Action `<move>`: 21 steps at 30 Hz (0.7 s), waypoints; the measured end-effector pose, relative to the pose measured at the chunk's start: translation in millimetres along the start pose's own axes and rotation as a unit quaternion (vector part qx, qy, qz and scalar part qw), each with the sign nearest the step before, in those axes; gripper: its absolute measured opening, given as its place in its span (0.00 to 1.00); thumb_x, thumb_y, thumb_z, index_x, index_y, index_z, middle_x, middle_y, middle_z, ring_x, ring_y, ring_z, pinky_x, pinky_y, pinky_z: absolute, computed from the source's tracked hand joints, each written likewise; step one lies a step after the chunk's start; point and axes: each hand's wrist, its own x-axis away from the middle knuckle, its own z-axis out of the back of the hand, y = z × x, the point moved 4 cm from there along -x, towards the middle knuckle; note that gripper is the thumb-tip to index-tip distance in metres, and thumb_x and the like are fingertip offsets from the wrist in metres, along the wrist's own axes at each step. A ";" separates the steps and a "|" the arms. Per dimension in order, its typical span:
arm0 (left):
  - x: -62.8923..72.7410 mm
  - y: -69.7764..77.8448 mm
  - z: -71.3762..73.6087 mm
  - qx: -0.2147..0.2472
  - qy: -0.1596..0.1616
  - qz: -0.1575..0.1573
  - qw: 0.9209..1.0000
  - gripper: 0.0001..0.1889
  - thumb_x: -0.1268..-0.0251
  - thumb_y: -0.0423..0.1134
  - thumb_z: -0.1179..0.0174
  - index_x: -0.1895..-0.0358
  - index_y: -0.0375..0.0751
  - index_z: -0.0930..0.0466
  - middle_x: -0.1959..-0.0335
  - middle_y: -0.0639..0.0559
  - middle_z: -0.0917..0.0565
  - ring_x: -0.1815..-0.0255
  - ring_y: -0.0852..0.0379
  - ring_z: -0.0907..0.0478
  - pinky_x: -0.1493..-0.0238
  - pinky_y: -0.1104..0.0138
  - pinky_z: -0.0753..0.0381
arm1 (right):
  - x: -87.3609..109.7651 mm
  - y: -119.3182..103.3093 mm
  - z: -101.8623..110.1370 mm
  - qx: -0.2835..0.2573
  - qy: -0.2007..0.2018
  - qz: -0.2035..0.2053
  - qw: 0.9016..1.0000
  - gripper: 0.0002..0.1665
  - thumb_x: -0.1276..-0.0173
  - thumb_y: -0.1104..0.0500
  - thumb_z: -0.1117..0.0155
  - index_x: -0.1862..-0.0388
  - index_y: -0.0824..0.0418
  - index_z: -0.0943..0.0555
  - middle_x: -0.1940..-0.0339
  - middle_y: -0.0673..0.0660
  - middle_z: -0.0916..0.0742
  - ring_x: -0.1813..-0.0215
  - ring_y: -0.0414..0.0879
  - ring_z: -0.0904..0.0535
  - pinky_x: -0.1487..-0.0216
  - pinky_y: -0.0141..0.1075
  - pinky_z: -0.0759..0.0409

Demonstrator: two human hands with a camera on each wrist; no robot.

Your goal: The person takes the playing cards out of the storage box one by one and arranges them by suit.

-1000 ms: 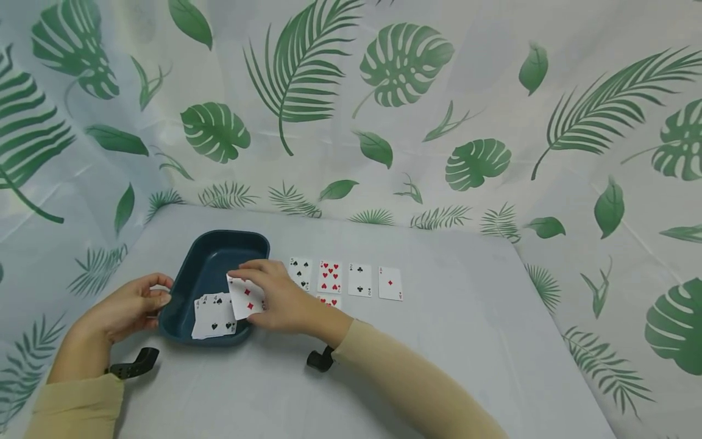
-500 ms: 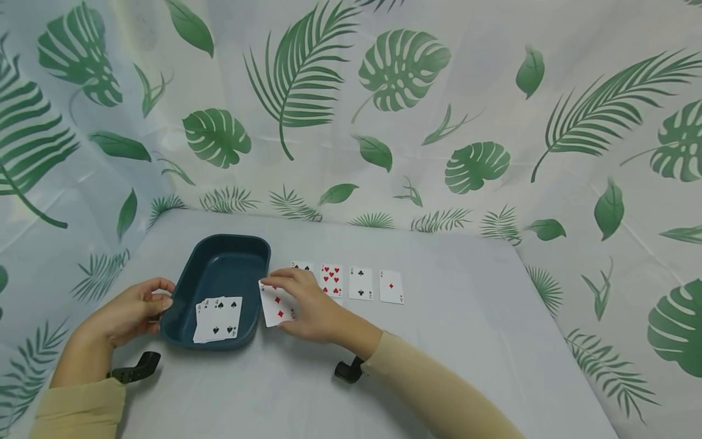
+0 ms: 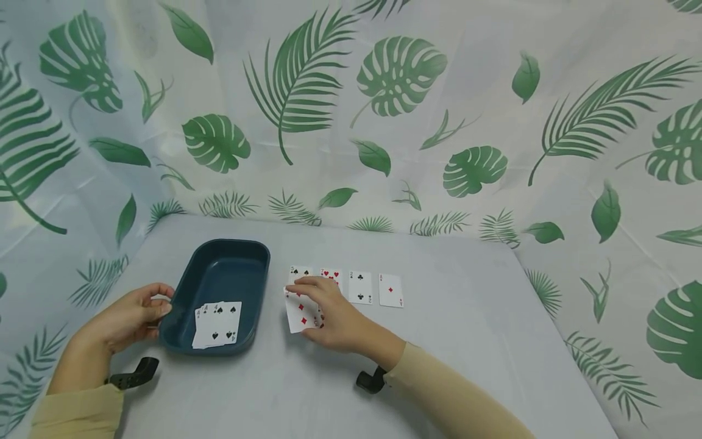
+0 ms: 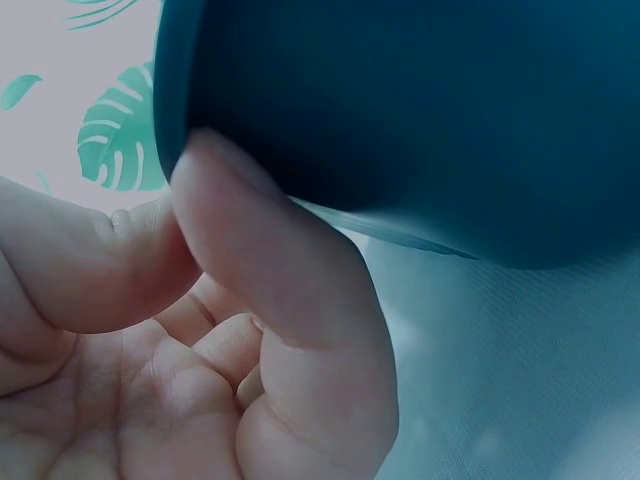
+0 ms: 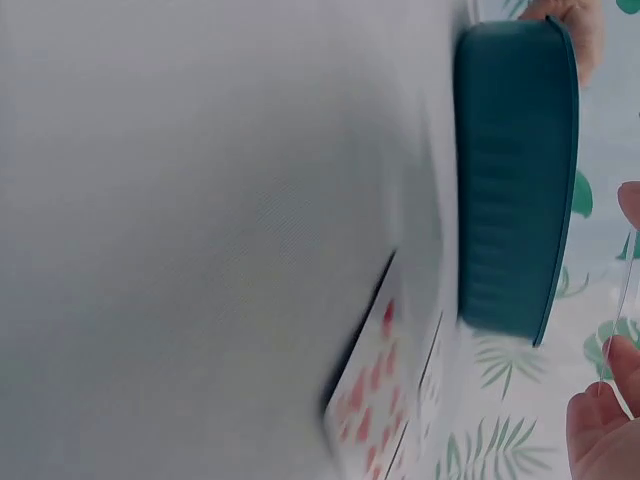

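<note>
My left hand pinches the left rim of a dark blue tray between thumb and fingers; the left wrist view shows the thumb against its wall. Inside the tray's near end lies a small overlapping pile of playing cards, a four of spades on top. My right hand holds a diamonds playing card by its edges, face visible, over the table right of the tray. In the right wrist view that card shows edge-on between the fingers.
Behind the right hand, a row of face-up cards lies on the table: a spades card, a hearts card, a two of clubs and an ace of diamonds. A leaf-patterned curtain stands behind the table.
My right hand has carried the diamonds card rightward from over the tray to in front of the card row, now covering a lower hearts card. The left hand stays at the rim.
</note>
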 end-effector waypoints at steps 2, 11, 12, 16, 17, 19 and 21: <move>-0.5 -0.5 -0.2 0.002 -0.003 -0.003 1.000 0.12 0.15 0.31 0.50 0.38 0.35 0.39 0.68 0.55 0.21 0.71 0.60 0.22 0.67 0.66 0.15 | 5.2 4.5 3.1 -0.002 0.003 -0.006 1.000 0.49 0.36 0.64 0.21 0.18 0.44 0.30 0.19 0.49 0.28 0.17 0.48 0.39 0.21 0.50 0.27; -1.2 -2.9 0.6 0.008 -0.005 -0.004 1.000 0.12 0.15 0.31 0.49 0.39 0.36 0.38 0.68 0.56 0.19 0.71 0.60 0.21 0.68 0.66 0.15 | 23.0 22.1 16.3 0.007 0.012 -0.036 0.999 0.49 0.38 0.65 0.21 0.19 0.44 0.29 0.20 0.47 0.28 0.17 0.51 0.39 0.21 0.53 0.29; -1.2 -2.8 0.4 0.007 -0.005 -0.004 1.000 0.12 0.15 0.32 0.49 0.39 0.36 0.38 0.68 0.56 0.20 0.71 0.60 0.21 0.68 0.66 0.15 | 25.3 23.9 17.7 0.007 0.012 -0.041 0.999 0.49 0.38 0.65 0.21 0.20 0.44 0.29 0.20 0.47 0.28 0.17 0.51 0.40 0.21 0.53 0.29; -2.0 -2.4 0.2 0.004 -0.004 -0.003 1.000 0.12 0.15 0.31 0.50 0.38 0.36 0.38 0.69 0.56 0.21 0.72 0.60 0.22 0.68 0.66 0.15 | 34.3 29.5 23.7 0.012 0.016 -0.053 0.998 0.49 0.38 0.65 0.21 0.20 0.45 0.28 0.20 0.49 0.28 0.17 0.52 0.39 0.21 0.55 0.28; -2.3 -2.5 0.5 0.003 -0.006 -0.006 1.000 0.12 0.15 0.31 0.50 0.39 0.36 0.38 0.69 0.56 0.20 0.71 0.60 0.22 0.68 0.66 0.15 | 36.5 31.3 25.1 0.012 0.016 -0.059 0.998 0.48 0.38 0.64 0.21 0.20 0.45 0.28 0.20 0.49 0.28 0.17 0.52 0.39 0.21 0.55 0.28; -3.0 -3.1 1.6 0.001 -0.010 -0.008 1.000 0.11 0.15 0.31 0.50 0.39 0.36 0.38 0.69 0.56 0.20 0.71 0.60 0.22 0.68 0.66 0.15 | 40.5 34.9 28.0 0.014 0.018 -0.071 0.997 0.48 0.38 0.64 0.20 0.20 0.45 0.28 0.20 0.48 0.28 0.16 0.52 0.39 0.21 0.55 0.28; -3.4 -3.8 2.8 0.001 -0.010 -0.007 1.000 0.11 0.14 0.31 0.50 0.39 0.36 0.38 0.69 0.57 0.20 0.71 0.60 0.22 0.68 0.67 0.15 | 44.3 40.3 30.5 0.019 0.018 -0.083 0.996 0.48 0.37 0.63 0.20 0.20 0.45 0.28 0.19 0.47 0.28 0.16 0.52 0.39 0.21 0.54 0.28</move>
